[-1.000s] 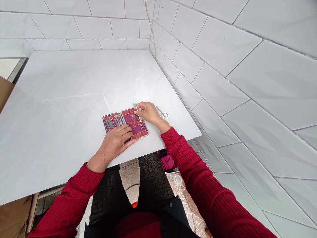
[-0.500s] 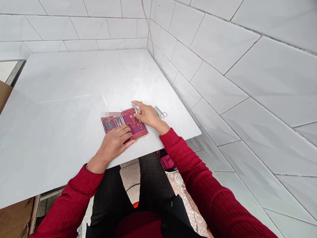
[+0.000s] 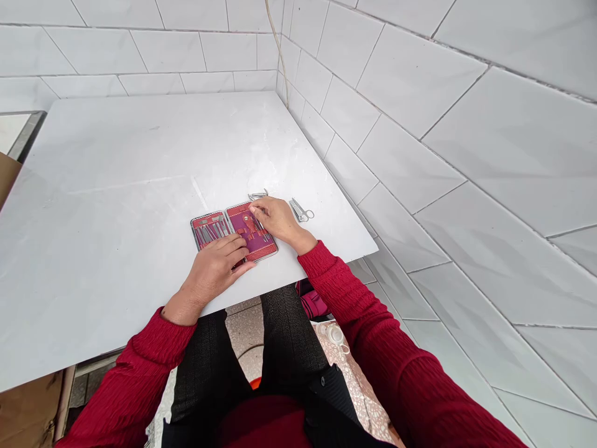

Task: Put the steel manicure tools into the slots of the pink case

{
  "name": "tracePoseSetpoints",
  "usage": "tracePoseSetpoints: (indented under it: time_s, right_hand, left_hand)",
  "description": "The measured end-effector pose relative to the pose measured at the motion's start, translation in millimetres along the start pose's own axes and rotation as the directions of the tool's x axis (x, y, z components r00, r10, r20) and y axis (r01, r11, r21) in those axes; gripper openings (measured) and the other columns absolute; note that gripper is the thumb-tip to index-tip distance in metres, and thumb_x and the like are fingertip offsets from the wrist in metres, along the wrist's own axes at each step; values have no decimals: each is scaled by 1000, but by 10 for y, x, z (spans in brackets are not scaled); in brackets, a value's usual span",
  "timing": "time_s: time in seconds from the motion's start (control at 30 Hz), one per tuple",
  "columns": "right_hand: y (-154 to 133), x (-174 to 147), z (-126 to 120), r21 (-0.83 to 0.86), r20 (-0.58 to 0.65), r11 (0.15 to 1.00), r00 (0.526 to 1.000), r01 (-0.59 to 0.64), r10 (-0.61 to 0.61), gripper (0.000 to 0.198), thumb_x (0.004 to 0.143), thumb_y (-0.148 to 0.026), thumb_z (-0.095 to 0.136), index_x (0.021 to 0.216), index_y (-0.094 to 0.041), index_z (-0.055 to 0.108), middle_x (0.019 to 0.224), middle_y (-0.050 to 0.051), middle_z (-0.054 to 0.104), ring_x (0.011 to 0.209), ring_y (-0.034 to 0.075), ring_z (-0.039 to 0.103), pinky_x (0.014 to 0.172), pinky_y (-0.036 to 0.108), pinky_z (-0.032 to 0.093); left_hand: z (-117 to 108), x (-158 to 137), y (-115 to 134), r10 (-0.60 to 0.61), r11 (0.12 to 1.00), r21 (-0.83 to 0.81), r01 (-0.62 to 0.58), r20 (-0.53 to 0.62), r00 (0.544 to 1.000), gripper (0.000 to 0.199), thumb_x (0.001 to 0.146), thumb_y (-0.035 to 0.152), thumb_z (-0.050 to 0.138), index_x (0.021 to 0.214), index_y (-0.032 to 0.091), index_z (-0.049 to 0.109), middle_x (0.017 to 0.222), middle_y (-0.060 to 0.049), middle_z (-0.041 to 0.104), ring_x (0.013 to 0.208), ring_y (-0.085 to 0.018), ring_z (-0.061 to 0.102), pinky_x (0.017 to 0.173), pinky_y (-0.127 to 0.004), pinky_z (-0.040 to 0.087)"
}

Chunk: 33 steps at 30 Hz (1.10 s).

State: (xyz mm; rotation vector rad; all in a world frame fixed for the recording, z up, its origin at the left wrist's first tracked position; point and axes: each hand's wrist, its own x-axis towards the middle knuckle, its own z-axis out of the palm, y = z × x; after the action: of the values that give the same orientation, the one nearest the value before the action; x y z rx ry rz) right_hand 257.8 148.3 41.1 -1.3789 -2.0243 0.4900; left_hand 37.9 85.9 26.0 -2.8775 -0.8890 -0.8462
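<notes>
Tiled walls (image 3: pixel 420 124) along far and right edges of white desk (image 3: pixel 116 143). Red manicure case (image 3: pixel 267 252) lying open by near edge, toward near-right corner. Left hand (image 3: pixel 218 264): flat across case's near side, fingers side by side, not clamped. Right hand (image 3: pixel 276 218): over case's right half, thumb and fingertips close together; can't tell if pinching anything. Scissors (image 3: pixel 304 213): toward right edge, just beside small silver tool (image 3: pixel 295 210). Metal clipper (image 3: pixel 256 196): just past right hand, far-edge side. Slim metal tools (image 3: pixel 211 233): slotted in case's left half.
</notes>
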Motion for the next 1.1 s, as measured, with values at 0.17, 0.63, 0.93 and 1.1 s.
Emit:
tracePoseSetpoints:
  time_s: [0.17,0.63,0.93,1.1]
  right_hand:
    - [11,21,34,-62,-1,998,1000,-19,19,32,105,-26,47,82,-19,67,83,2,68,78,18,57,73,28,36]
    - [37,11,103,46,-43,998,999,-31,32,25,104,-38,58,100,-21,76,89,1,72,83,16,62,79,28,43]
    - [231,91,1,170,-353,973,912,-155,207,26,102,-37,55,103,-19,74,95,2,74,80,15,63,78,28,47]
    - [231,100,-49,189,-333,947,890,-259,310,25,101,-31,51,102,-18,73,90,0,73,73,14,60,74,27,45]
  left_hand:
    - [18,-14,-20,-10,1000,-23,10,-6,1000,32,102,47,58,99,20,75,111,-8,78,117,-28,71,99,-44,59]
    - [2,18,-27,30,1000,0,-30,-61,998,28,101,44,62,101,20,75,107,-8,79,113,-27,73,95,-41,61]
    - [-6,18,-26,5,999,-40,-8,-52,999,25,100,42,63,102,21,76,107,-7,79,114,-27,73,97,-41,60]
    - [-30,29,3,-2,999,-37,0,-39,999,24,102,39,60,102,21,76,107,-8,79,115,-27,73,97,-42,61]
